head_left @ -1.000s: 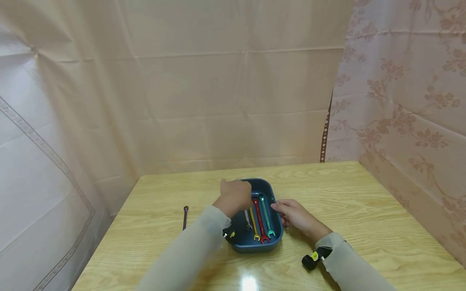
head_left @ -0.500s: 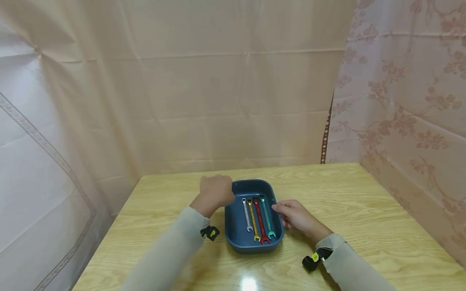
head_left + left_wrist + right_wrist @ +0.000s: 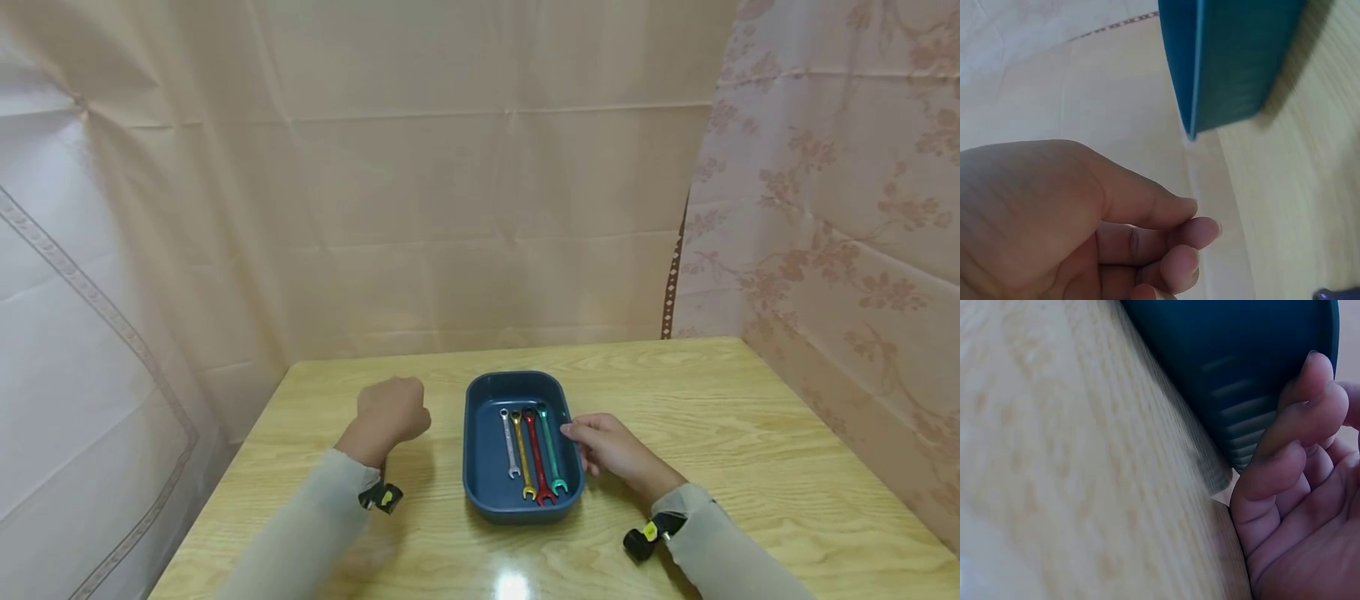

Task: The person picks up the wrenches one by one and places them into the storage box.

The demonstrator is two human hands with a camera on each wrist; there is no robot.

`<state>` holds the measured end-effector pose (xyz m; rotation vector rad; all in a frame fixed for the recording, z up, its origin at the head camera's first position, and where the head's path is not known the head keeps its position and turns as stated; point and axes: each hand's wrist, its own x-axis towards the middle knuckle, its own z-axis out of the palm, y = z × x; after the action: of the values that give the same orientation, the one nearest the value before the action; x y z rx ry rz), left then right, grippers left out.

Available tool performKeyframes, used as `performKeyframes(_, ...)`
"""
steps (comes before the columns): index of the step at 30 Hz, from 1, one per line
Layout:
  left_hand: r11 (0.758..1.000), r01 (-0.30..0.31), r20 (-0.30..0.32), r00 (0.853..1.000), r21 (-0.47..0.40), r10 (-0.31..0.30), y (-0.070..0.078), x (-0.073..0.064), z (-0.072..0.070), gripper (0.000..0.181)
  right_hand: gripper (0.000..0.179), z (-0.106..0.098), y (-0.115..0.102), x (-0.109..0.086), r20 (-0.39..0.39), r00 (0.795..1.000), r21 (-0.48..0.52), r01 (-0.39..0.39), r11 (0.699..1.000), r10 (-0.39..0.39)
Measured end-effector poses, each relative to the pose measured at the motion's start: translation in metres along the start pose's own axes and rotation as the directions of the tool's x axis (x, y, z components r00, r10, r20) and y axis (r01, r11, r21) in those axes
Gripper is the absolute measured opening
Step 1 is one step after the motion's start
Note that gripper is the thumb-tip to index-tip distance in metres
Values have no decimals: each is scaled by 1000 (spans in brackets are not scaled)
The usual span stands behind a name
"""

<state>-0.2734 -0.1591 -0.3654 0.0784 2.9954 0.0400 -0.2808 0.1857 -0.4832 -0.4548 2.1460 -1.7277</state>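
In the head view a dark blue tray stands on the table. Inside it lie a silver wrench, a gold wrench, a red wrench and a green wrench, side by side. My right hand pinches the tray's right rim, thumb on top and fingers against the outer wall. Left of the tray, my left hand is above the table, fingers loosely curled and holding nothing. A dark purple wrench peeks into the left wrist view's lower corner; the left hand and wrist mostly hide it in the head view.
The wooden table reaches back to a beige curtain. A patterned pink curtain hangs along the right side, and a white one on the left.
My left hand has moved out of the tray leftward, uncovering the silver wrench and now covering most of the purple one. The right hand stays on the rim.
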Motion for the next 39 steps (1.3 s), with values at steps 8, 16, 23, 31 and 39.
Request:
performKeyframes(8, 998, 30, 39, 999, -50, -28, -24, -3, 15, 19, 38, 1, -2, 1, -8, 1000, 1, -10, 1000, 10)
performKeyframes(16, 994, 65, 62, 996, -90, -60, -46, -5, 32, 21, 40, 2, -4, 0, -7, 1000, -15, -21, 1000, 21)
performKeyframes(23, 989, 98, 80, 993, -110, -89, -55, -4, 40, 19, 40, 3, -5, -2, -2, 1000, -2, -19, 1000, 19)
performKeyframes(31, 989, 101, 83, 992, -110, -92, -60, -7, 44, 30, 40, 3, -3, 0, 6, 1000, 8, -12, 1000, 12)
performKeyframes(39, 989, 111, 104, 989, -100, -101, -63, -8, 47, 14, 41, 3, -2, 1, 7, 1000, -1, -13, 1000, 13)
